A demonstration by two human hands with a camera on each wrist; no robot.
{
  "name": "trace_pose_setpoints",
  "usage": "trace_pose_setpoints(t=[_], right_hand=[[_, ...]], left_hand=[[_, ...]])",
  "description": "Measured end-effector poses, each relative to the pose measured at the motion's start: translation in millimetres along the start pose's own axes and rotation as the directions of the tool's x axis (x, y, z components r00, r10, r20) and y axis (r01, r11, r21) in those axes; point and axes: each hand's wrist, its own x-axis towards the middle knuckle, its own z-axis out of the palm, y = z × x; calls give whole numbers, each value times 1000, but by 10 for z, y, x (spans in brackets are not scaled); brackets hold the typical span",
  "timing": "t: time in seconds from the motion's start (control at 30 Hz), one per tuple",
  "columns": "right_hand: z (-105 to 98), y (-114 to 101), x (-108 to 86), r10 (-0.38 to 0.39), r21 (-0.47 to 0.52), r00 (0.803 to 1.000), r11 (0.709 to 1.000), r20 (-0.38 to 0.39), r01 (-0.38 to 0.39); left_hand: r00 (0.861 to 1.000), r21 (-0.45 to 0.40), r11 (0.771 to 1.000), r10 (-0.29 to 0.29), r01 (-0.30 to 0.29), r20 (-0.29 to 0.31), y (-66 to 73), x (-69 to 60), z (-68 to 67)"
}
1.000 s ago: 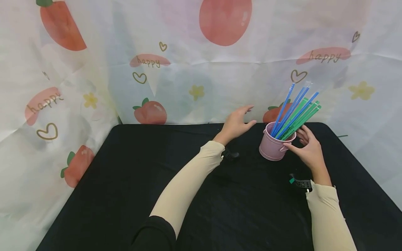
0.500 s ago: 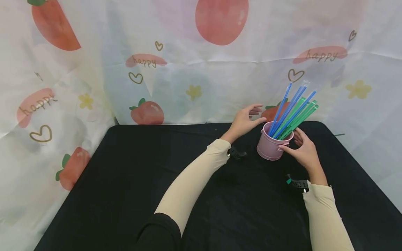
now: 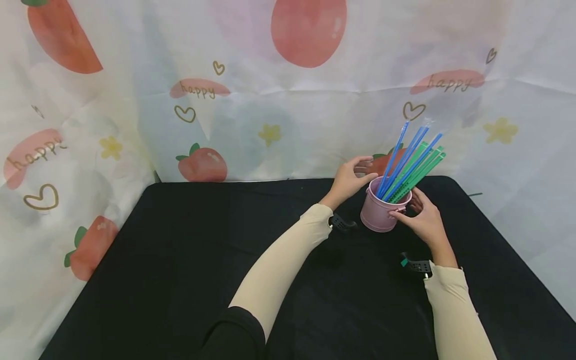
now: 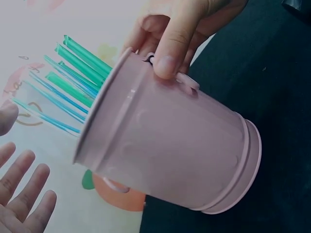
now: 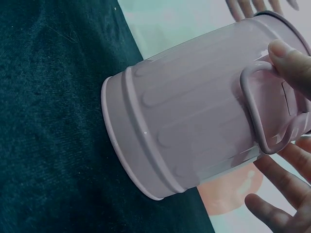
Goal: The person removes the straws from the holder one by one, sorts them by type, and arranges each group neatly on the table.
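Note:
A small pink metal bucket stands upright near the table's back edge, on the right. Blue and green straws lean out of its mouth towards the right. My right hand holds the bucket's right side. Its thumb lies on the wall at the top of the wire side handle, with its fingers farther round, partly hidden. My left hand hovers by the rim on the left, fingers spread and apart from the bucket in the left wrist view; it holds nothing.
A black cloth covers the table. Behind it hangs a pale curtain printed with fruit, hearts and flowers. A black strap is worn on the right wrist.
My left hand has moved right, close to the bucket's rim. The right hand stays at the bucket's side, and the bucket keeps its place. The head view has shifted slightly.

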Motion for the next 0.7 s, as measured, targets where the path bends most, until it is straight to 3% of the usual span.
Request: trace_pose_setpoints(t=[0.27,0.5,0.7], right_hand=[[2,-3,1,-19,-14,1000,1000,-17,18],[15,13,-3,-21,-2,999,1000,-29,21],[0,-7,-1,-31,-21,999,999,-16,30]], left_hand=[[998,-31,997,-68,67,-8,-57,65,125],[992,-26,992,-121,122,38,-33,107,232],[987,-55,985,-160,161,19,-45,163,311]])
